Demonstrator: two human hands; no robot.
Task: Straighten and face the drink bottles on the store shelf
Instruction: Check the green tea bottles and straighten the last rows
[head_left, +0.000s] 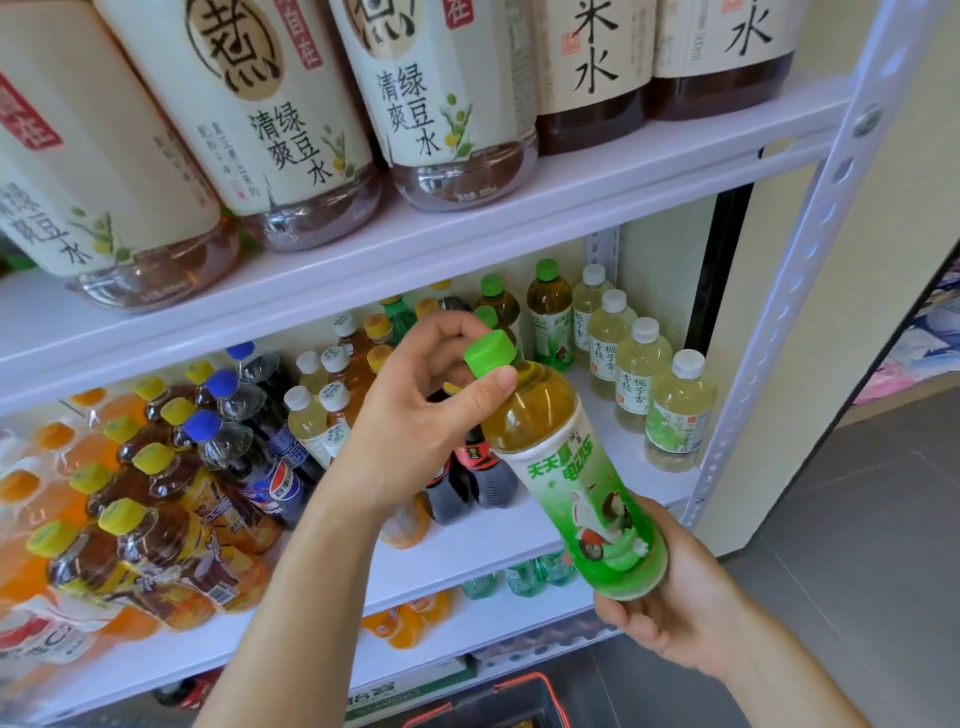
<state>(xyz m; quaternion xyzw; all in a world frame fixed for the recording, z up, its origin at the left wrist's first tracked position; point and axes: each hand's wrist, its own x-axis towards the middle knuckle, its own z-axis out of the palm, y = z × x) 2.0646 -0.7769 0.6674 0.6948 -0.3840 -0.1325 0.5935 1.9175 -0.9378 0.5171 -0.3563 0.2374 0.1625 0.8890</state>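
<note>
I hold a green-capped tea bottle (558, 467) tilted in front of the middle shelf (467, 551). My left hand (415, 410) pinches its neck just under the green cap, thumb on the bottle's shoulder. My right hand (680, 597) cups the bottle's base from below. Its green label with white characters faces me. Behind it stand more green-capped tea bottles (548, 306) and a row of pale white-capped bottles (675, 410) at the shelf's right end.
The upper shelf (571, 182) carries big cream-labelled bottles (291, 130). Left on the middle shelf are Pepsi bottles (260, 457), yellow-capped tea bottles (156, 519) and orange drinks (31, 519). A white perforated upright (800, 249) bounds the right. A red-rimmed basket (498, 701) sits below.
</note>
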